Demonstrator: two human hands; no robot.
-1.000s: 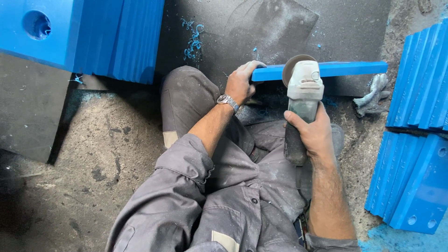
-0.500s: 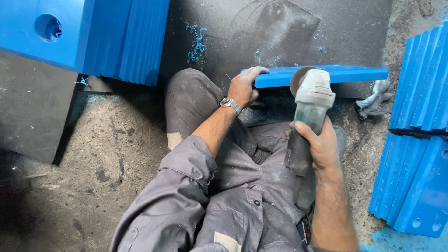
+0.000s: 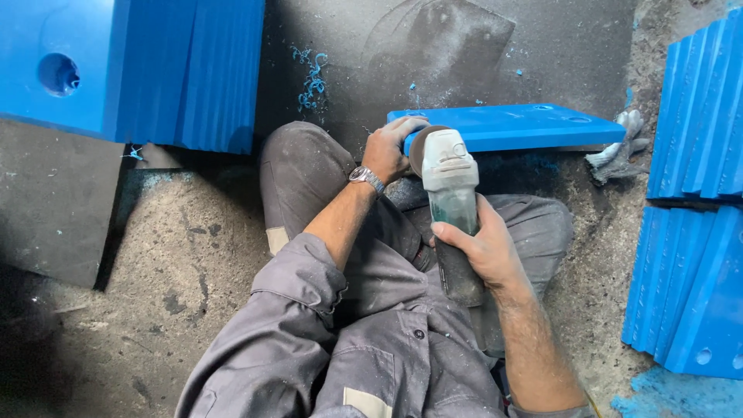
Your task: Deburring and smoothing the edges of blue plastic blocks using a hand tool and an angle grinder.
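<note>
Grinder held at near edge of blue panel.
Right hand (image 3: 484,248) wraps closed round the angle grinder (image 3: 450,209) body, disc at the blue panel (image 3: 511,126) edge. Left hand (image 3: 391,147), at 11 o'clock of the grinder, clasps the panel's left end. Grey glove (image 3: 617,155) lies at 3 o'clock.

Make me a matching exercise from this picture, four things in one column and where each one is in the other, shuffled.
Things:
1. grinder
2. blue plate
3. glove
4. watch

Places:
A. on the left wrist
B. on the floor, right of the plate's end
C. in the right hand
D. under the left hand

Pairs: 1-C, 2-D, 3-B, 4-A
</note>
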